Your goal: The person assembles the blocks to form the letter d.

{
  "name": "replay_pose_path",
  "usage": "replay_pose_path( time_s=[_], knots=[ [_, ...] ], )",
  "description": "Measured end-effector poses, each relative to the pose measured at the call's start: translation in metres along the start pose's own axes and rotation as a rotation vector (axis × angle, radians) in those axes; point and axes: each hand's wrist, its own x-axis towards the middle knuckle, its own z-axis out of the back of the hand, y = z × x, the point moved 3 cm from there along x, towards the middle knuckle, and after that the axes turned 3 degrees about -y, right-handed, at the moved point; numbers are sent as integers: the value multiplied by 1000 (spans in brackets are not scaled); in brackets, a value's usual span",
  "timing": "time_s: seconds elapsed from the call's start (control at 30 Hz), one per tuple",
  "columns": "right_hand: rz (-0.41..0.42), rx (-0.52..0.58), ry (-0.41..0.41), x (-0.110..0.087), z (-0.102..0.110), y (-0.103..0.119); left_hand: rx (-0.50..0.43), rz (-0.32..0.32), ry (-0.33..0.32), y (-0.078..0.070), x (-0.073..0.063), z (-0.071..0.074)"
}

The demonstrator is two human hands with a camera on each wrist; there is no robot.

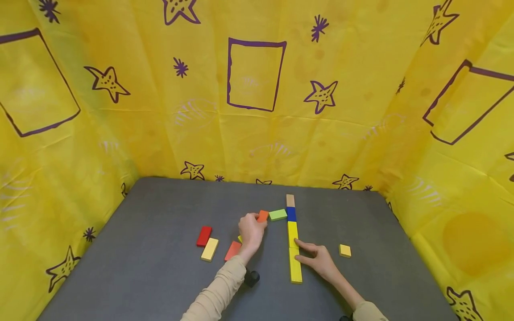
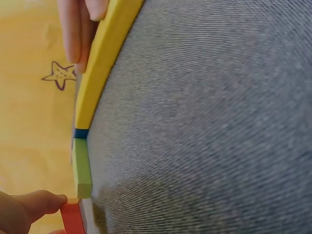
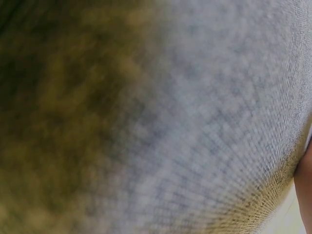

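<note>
My left hand (image 1: 252,231) pinches an orange block (image 1: 263,216) between thumb and fingers. That block stands beside the left end of a light green block (image 1: 278,215). The green block's other end meets a straight row: a tan block (image 1: 290,200) at the far end, a blue block (image 1: 291,214), then two long yellow blocks (image 1: 296,269). With index finger and thumb spread apart, my right hand (image 1: 321,260) touches the right side of the yellow blocks. In the left wrist view, the orange block (image 2: 72,218) is under the left thumb. The right wrist view shows mostly blurred cloth.
Left of the row lie a red block (image 1: 204,236), a cream block (image 1: 210,249) and a coral block (image 1: 233,251); a yellow-green one is mostly hidden by the left hand. A small pale yellow block (image 1: 345,250) lies at right. Yellow curtains surround the grey table (image 1: 144,267).
</note>
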Motion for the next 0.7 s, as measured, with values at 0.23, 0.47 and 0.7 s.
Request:
replay_pose_path(
  time_s=[0.23, 0.47, 0.7],
  knots=[
    [21, 7, 5, 2, 1, -7, 42, -27, 10, 0, -4, -2],
    [8, -20, -5, -2, 1, 7, 40, -31, 26, 3, -5, -3],
    [-1, -32, 10, -9, 3, 31, 28, -50, 43, 4, -4, -1]
  ],
)
